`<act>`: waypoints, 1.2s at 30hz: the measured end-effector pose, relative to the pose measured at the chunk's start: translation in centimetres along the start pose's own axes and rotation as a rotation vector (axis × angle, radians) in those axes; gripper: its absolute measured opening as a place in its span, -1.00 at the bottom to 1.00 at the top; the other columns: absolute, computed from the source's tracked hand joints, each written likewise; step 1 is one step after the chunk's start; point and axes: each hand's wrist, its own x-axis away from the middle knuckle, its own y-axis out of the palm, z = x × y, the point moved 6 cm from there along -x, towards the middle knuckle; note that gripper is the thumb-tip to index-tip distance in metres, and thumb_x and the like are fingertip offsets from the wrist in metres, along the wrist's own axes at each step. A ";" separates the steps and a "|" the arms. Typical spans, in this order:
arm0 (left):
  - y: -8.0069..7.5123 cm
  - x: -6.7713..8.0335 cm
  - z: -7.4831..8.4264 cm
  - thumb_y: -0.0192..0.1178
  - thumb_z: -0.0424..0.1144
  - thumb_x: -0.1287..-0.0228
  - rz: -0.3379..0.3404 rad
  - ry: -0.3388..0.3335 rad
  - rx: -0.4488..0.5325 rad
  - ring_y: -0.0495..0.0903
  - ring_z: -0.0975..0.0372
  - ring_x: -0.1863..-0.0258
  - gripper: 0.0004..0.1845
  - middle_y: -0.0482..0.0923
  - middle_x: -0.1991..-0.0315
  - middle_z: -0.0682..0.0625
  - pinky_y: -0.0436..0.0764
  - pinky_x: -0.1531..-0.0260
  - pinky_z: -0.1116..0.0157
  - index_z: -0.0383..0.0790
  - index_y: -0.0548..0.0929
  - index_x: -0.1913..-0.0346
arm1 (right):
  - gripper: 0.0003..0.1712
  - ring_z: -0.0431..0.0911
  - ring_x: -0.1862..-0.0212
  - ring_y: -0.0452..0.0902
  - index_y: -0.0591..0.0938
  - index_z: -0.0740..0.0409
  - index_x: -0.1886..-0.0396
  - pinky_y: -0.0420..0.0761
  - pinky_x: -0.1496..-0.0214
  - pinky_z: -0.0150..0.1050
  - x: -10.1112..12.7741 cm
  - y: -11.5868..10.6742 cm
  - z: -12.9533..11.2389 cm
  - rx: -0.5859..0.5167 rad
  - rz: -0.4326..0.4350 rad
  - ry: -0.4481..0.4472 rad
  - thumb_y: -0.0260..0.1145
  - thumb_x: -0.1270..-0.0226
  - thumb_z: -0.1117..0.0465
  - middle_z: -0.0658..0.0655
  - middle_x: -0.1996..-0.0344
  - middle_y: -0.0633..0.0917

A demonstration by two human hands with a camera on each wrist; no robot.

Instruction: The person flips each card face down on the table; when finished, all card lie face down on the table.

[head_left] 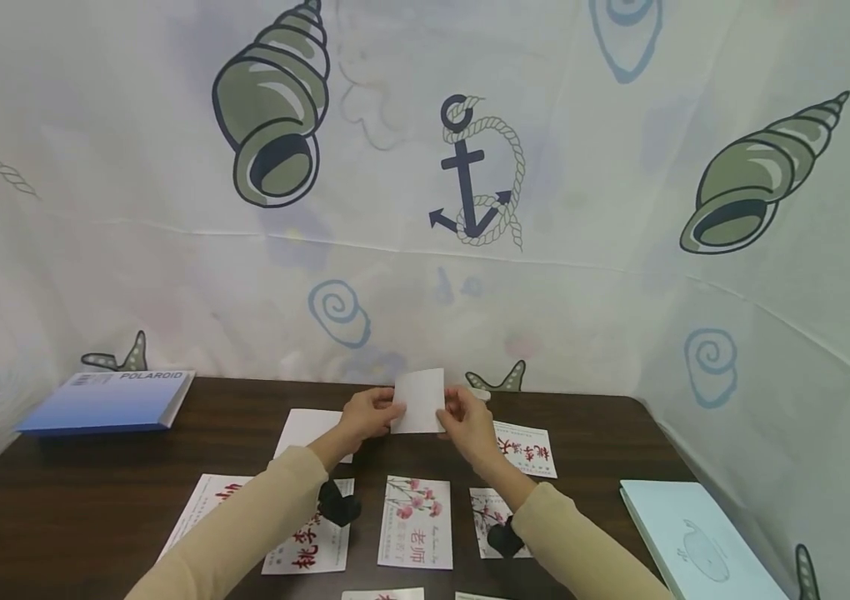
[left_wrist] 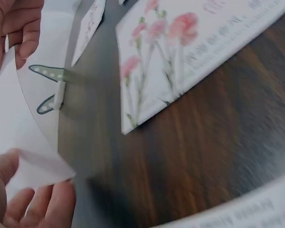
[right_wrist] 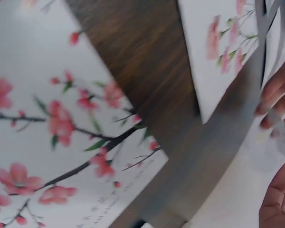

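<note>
Head view: both hands raised above the far-centre of the dark wood bench (head_left: 95,492), holding one small white card (head_left: 419,400) between them. Left hand (head_left: 369,414) pinches the card's left edge, right hand (head_left: 466,421) pinches its right edge; card upright, blank side toward camera. Below on bench: several printed cards, incl. a pink-flower card (head_left: 416,522) w/ red characters, near centre. Blank white sheet (head_left: 305,429) lies under/behind left hand. Blue Polaroid box (head_left: 106,402) at far left of bench; pale blue book (head_left: 695,542) at right edge. Shell-and-anchor cloth (head_left: 470,167) hangs behind.

Left wrist view: blurred. Left hand (left_wrist: 28,199) at lower left, thumb + fingers gripping corner of white card (left_wrist: 38,166). Right hand (left_wrist: 16,26) at upper left, fingers curled on the card's other edge. Pink-flower card (left_wrist: 180,57) lies flat on bench (left_wrist: 204,152) beyond.

Right wrist view: blurred. Right hand (right_wrist: 280,199) at right edge, fingers curled; grip itself not clear here. Blossom-branch card (right_wrist: 52,142) fills left, flat on bench (right_wrist: 137,57).
</note>
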 end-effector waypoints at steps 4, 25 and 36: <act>-0.7 0.5 0.3 0.37 -0.28 -0.07 0.124 0.057 -0.233 0.63 0.10 0.33 -0.60 0.65 0.23 -0.18 0.65 0.40 0.25 -0.37 0.59 0.03 | -0.66 -0.10 0.55 0.51 0.48 0.47 0.05 0.68 0.45 -0.16 0.2 -0.8 2.0 0.027 0.012 0.125 0.28 -0.15 0.48 0.15 0.55 0.52; 1.5 1.2 1.1 0.46 -0.22 0.08 0.067 0.116 -0.745 0.43 0.16 0.55 -0.70 0.50 0.51 -0.06 0.42 0.60 0.25 -0.26 0.53 0.40 | -0.66 -0.17 0.66 0.44 0.47 0.32 0.27 0.49 0.61 -0.34 0.6 -1.7 5.2 0.505 -0.137 0.252 0.44 -0.04 0.32 0.09 0.60 0.49; 0.2 1.4 0.8 0.45 -0.20 0.05 0.048 0.079 -0.780 0.48 0.14 0.47 -0.67 0.56 0.40 -0.10 0.51 0.48 0.18 -0.29 0.57 0.27 | -0.59 -0.09 0.47 0.52 0.48 0.46 0.01 0.59 0.43 -0.28 -0.2 -11.5 8.2 0.417 0.081 0.383 0.31 -0.18 0.34 0.25 0.41 0.59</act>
